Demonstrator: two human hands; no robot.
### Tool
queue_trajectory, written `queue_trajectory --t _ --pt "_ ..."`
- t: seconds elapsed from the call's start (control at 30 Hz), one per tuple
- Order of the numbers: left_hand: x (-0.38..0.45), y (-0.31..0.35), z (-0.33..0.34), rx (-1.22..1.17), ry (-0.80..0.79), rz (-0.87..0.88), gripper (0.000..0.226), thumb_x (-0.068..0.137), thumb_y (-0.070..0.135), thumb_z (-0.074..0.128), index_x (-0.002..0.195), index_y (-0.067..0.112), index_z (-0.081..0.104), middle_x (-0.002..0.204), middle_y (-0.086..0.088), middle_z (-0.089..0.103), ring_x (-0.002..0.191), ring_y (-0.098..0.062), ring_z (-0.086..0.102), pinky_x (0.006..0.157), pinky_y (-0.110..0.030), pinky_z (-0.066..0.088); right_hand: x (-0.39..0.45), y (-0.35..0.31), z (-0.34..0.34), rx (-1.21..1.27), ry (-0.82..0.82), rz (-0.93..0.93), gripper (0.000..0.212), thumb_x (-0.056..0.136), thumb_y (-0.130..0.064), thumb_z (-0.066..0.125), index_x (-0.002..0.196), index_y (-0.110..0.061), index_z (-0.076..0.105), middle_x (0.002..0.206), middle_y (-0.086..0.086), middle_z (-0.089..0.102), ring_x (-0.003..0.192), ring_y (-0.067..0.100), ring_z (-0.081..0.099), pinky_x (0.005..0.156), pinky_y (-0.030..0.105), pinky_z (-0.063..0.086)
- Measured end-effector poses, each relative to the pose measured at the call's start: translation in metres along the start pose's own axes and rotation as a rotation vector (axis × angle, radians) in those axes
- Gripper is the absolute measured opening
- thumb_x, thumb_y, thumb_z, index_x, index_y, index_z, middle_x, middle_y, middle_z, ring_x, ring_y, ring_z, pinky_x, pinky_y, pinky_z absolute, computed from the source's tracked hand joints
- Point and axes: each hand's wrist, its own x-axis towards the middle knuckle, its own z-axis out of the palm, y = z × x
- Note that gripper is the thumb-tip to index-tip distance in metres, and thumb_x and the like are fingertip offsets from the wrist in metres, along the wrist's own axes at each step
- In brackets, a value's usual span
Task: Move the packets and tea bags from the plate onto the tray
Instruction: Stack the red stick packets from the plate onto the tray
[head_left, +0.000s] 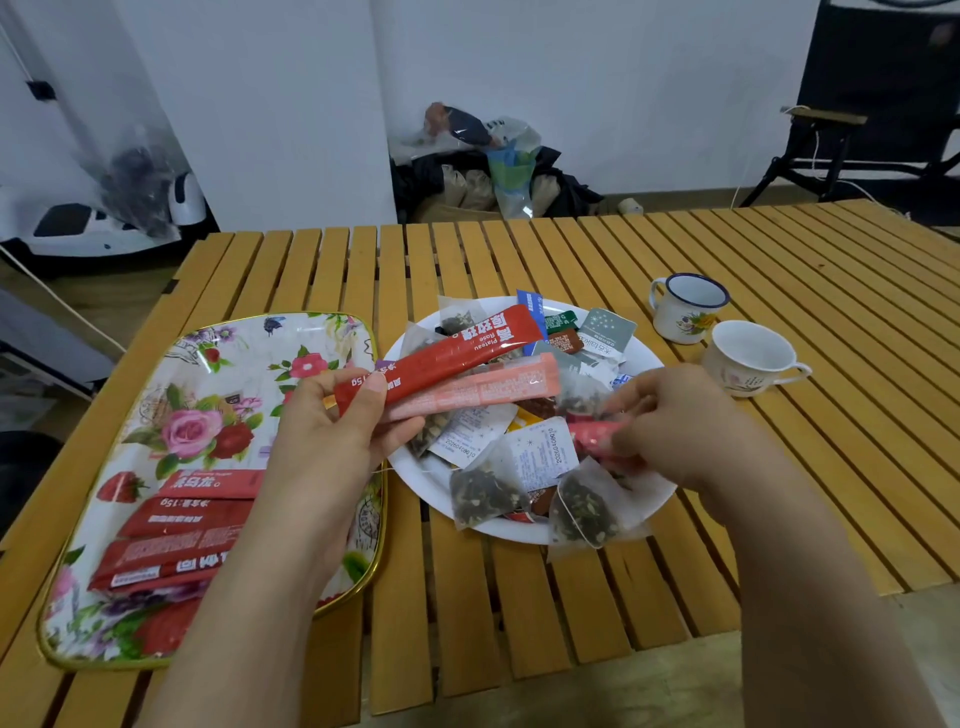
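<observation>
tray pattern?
Floral: pink and red roses with strawberries on a white ground, gold rim, on the tray. Shows in the head view.

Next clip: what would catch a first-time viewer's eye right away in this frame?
First, the left hand gripping two long stick packets, a red one and a pink one, between the tray and the plate. Next, the white plate at centre, heaped with tea bags and sachets, where the right hand pinches another pink packet. On the left, the floral tray already holds several red packets.
</observation>
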Motion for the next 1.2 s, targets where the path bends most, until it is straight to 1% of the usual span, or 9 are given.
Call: queue_trajectory --t 0.07,0.13,0.23,0.33,0.5,0.6,0.8,1.0,1.2 --pt "-0.001 0.001 0.001 -0.020 -0.009 -0.007 0.008 0.094 0.020 0.051 0.102 0.019 0.052 0.109 -0.011 0.063 0.081 -0.014 0.072 0.074 -0.024 0.059 0.002 0.002 -0.003 0.106 0.131 -0.048 0.024 0.081 0.002 0.062 0.080 -0.022 0.064 0.099 0.008 0.061 0.087 0.024 0.061 0.068 0.036 0.056" --pt "-0.001 0.003 0.001 -0.047 -0.017 -0.018 0.006 0.095 0.019 0.051 0.101 0.017 0.051 0.107 -0.011 0.063 0.077 -0.012 0.073 0.074 -0.024 0.059 0.003 0.003 -0.005 0.238 0.245 -0.119 0.025 0.082 0.001 0.062 0.094 -0.020 0.066 0.105 0.007 0.061 0.093 0.023 0.061 0.072 0.039 0.057" --pt "-0.002 0.004 0.002 -0.087 -0.025 -0.042 0.003 0.094 0.018 0.051 0.097 0.018 0.052 0.105 -0.011 0.063 0.075 -0.010 0.073 0.075 -0.026 0.059 0.002 0.003 -0.007 0.376 0.388 -0.250 0.026 0.083 -0.002 0.063 0.105 -0.016 0.064 0.093 -0.004 0.063 0.087 0.014 0.062 0.070 0.039 0.057" --pt "-0.004 0.006 0.003 -0.142 -0.044 -0.073 0.005 0.093 0.018 0.053 0.098 0.016 0.053 0.105 -0.012 0.064 0.076 -0.012 0.073 0.075 -0.026 0.059 -0.002 0.000 -0.009 0.470 0.498 -0.329 0.019 0.083 -0.007 0.066 0.097 -0.020 0.067 0.089 -0.006 0.065 0.087 0.014 0.066 0.072 0.039 0.059" --pt "-0.006 0.011 0.005 -0.246 -0.094 -0.133 0.017 0.092 0.015 0.053 0.107 0.009 0.055 0.111 -0.014 0.063 0.086 -0.017 0.072 0.072 -0.024 0.059 -0.013 -0.011 -0.009 0.787 0.568 -0.396 0.021 0.083 -0.004 0.066 0.090 -0.023 0.066 0.082 -0.008 0.065 0.082 0.013 0.070 0.070 0.023 0.058" --pt "-0.008 0.013 0.006 -0.280 -0.120 -0.159 0.024 0.091 0.014 0.054 0.113 0.005 0.055 0.118 -0.018 0.061 0.093 -0.020 0.071 0.070 -0.021 0.059 -0.017 -0.016 -0.008 1.069 0.491 -0.353 0.019 0.084 0.001 0.064 0.093 -0.015 0.065 0.087 -0.002 0.067 0.081 0.014 0.072 0.070 0.023 0.057" --pt "-0.010 0.014 0.010 -0.316 -0.130 -0.172 0.026 0.091 0.013 0.054 0.116 0.005 0.054 0.112 -0.017 0.065 0.084 -0.017 0.073 0.070 -0.022 0.059 -0.010 -0.024 0.004 1.380 0.106 -0.157 0.025 0.086 0.009 0.054 0.110 0.002 0.060 0.099 0.017 0.069 0.081 0.020 0.074 0.079 0.035 0.059" --pt "-0.008 0.016 0.001 -0.312 -0.108 -0.202 0.036 0.086 0.016 0.059 0.120 0.004 0.056 0.113 -0.015 0.066 0.099 -0.020 0.069 0.071 -0.021 0.058 -0.013 -0.034 0.015 1.293 -0.029 -0.118 0.024 0.086 0.011 0.052 0.107 0.001 0.058 0.101 0.019 0.068 0.085 0.025 0.073 0.078 0.036 0.060" --pt "-0.004 0.026 -0.028 -0.305 -0.112 -0.221 0.048 0.075 0.016 0.063 0.120 -0.001 0.056 0.103 -0.017 0.072 0.092 -0.018 0.072 0.067 -0.018 0.057 -0.024 -0.048 0.031 1.183 -0.200 -0.151 0.020 0.088 0.013 0.047 0.094 0.001 0.061 0.082 0.015 0.074 0.080 0.024 0.074 0.076 0.035 0.060"
